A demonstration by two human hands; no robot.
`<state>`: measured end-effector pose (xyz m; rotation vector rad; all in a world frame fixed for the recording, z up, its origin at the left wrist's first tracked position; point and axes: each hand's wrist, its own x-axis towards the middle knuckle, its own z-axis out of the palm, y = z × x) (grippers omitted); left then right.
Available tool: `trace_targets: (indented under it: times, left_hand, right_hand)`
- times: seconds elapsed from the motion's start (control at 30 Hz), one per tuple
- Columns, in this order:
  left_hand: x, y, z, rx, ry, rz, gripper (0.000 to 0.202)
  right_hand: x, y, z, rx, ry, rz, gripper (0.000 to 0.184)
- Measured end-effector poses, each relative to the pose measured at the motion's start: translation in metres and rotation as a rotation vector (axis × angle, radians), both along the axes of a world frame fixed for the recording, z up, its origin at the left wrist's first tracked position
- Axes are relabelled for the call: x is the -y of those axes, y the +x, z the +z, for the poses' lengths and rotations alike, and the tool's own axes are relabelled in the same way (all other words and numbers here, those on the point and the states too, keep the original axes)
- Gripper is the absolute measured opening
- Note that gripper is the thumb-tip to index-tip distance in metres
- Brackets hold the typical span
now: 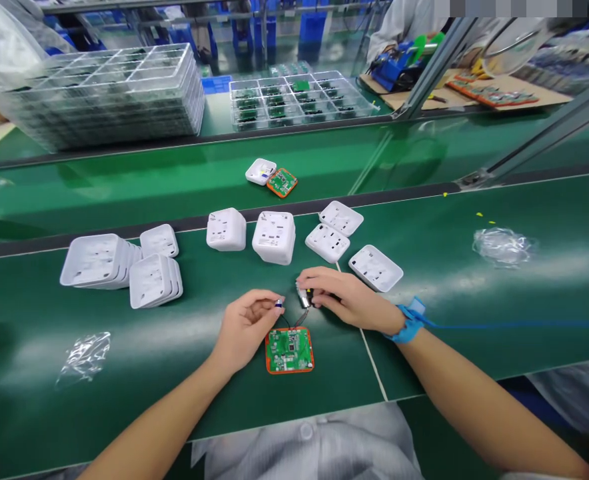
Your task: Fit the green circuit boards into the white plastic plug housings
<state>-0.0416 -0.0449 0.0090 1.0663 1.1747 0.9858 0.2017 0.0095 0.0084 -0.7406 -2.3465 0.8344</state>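
Note:
A green circuit board (290, 349) with an orange-red rim lies flat on the green work surface before me. Thin dark wires run from its far edge up between my hands. My left hand (247, 327) pinches a small blue-and-silver part (278, 303) on a wire, just beyond the board's left corner. With bent fingers, my right hand (352, 298) holds a small silver-and-black part (304, 299) with a yellow spot; its exact kind is partly hidden. Around my right wrist sits a blue wrist strap (410, 321) with a cord trailing right.
Stacks of white plastic covers (94, 260) stand at left, with more white covers (273, 237) ahead and right. Crumpled clear plastic (503, 245) lies right, another plastic piece (85, 357) left. Behind the belt (174, 167) are board-filled trays (299, 100). A metal post (539, 127) slants at right.

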Motion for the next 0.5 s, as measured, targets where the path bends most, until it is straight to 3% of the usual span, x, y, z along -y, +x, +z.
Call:
trace_targets:
  times: [0.13,0.33,0.5]
  left_hand:
    - [0.0017,0.0004,-0.0053,-0.128,0.094,-0.08,0.016]
    - [0.0066,0.0025,-0.0101,-0.321,0.226,-0.106,0.015]
    - [0.0062,0.0023,-0.009,-0.378,0.367,-0.122,0.016]
  right_hand:
    - [-0.0111,0.0038,-0.0022,0.026,-0.034,-0.02,0.037]
    - [-0.0094,-0.0019,0.0027,0.04,0.007,0.131,0.031]
    - [-0.0075,-0.0022,-0.0003,0.025,-0.068,0.082,0.017]
